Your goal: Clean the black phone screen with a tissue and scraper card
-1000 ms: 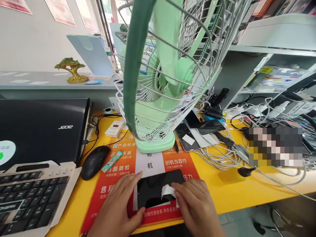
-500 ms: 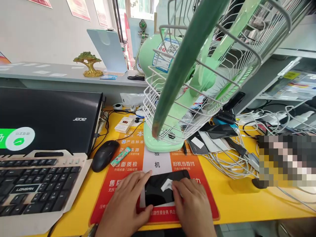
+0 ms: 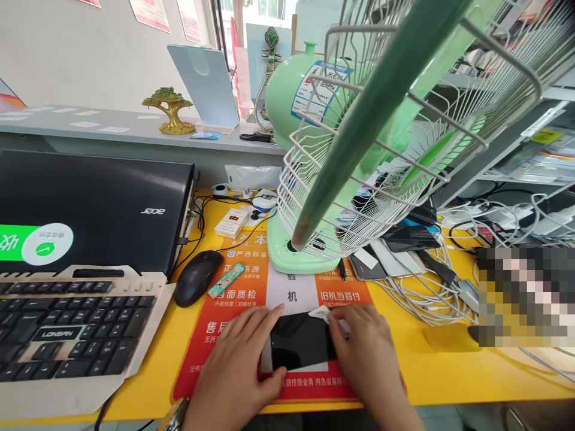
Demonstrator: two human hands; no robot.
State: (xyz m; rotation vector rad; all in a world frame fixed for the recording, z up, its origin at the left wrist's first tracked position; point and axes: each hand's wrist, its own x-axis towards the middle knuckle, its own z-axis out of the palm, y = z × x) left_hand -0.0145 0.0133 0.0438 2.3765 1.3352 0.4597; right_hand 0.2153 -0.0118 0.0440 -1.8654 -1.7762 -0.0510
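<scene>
A black smartphone [image 3: 300, 342] lies flat on a red and orange printed mat [image 3: 242, 323], its dark screen facing up. Along its left side rests my left hand [image 3: 245, 359], with the thumb at the lower edge and the fingers stretched out beside the upper left corner. My right hand [image 3: 363, 344] is closed on a white wipe [image 3: 320, 312] and presses it at the phone's upper right part. The phone's right end is hidden under that hand.
A green fan [image 3: 305, 239] towers over the mat's far side. Left are a black mouse [image 3: 197, 278], a keyboard [image 3: 85, 329] and a laptop [image 3: 90, 209]. A green packet [image 3: 226, 281] and a cigarette box [image 3: 232, 222] lie nearby. Phones [image 3: 366, 262] and tangled cables [image 3: 413, 296] sit right.
My right hand has moved the wipe from the middle of the screen to the phone's upper right edge. My left hand stays beside the phone. The view has shifted slightly.
</scene>
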